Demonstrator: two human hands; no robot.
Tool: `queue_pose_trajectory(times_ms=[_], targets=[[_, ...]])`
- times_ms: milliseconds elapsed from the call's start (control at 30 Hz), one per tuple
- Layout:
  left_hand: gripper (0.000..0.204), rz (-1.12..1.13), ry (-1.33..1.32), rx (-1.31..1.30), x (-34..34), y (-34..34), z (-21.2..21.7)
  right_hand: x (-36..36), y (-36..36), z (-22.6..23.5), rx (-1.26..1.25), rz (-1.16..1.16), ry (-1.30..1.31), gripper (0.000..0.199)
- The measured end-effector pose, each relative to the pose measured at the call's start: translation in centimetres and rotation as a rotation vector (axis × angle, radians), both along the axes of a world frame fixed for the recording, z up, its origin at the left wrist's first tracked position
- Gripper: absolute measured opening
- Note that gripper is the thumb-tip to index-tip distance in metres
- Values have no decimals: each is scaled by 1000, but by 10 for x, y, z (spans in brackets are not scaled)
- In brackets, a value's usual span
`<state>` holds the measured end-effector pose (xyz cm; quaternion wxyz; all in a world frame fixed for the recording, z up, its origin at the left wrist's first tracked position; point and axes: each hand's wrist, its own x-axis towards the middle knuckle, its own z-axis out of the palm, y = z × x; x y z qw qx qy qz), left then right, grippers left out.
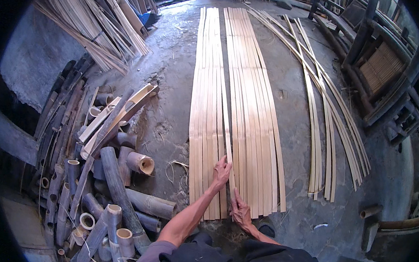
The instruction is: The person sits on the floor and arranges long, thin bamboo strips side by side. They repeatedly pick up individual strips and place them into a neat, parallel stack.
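Two long rows of pale bamboo strips lie side by side on the floor in front of me, a left row (pixel 206 107) and a right row (pixel 253 114), with a narrow dark gap between. A single bamboo strip (pixel 226 110) runs lengthwise along this gap. My left hand (pixel 222 172) is closed on it, its knuckles upward. Nearer to me, my right hand (pixel 241 210) is closed at the near end of the same strip, beside the right row's edge; its fingertips are partly hidden.
Loose bamboo strips (pixel 332 124) cross each other on the right. Cut bamboo tubes (pixel 152 203) and split pieces heap up at the left. A bundle of strips (pixel 89 23) leans at the far left. Dark bamboo furniture (pixel 367 68) stands at the far right.
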<state>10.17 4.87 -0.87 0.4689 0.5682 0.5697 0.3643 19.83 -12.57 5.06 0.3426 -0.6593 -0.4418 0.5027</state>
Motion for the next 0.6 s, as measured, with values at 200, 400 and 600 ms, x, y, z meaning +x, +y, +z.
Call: queue_pose_trajectory(times_ms=[200,400,600], targets=[[51,-159,588,368,-24,-31,51,3,0,-22,1,70,-66,55],[51,-256,770,562,-47,-42,20,-7,6,-19,20,137,-79,55],[50,-282,744,548,-46,-44,20,2,12,-35,77,151,-184,56]])
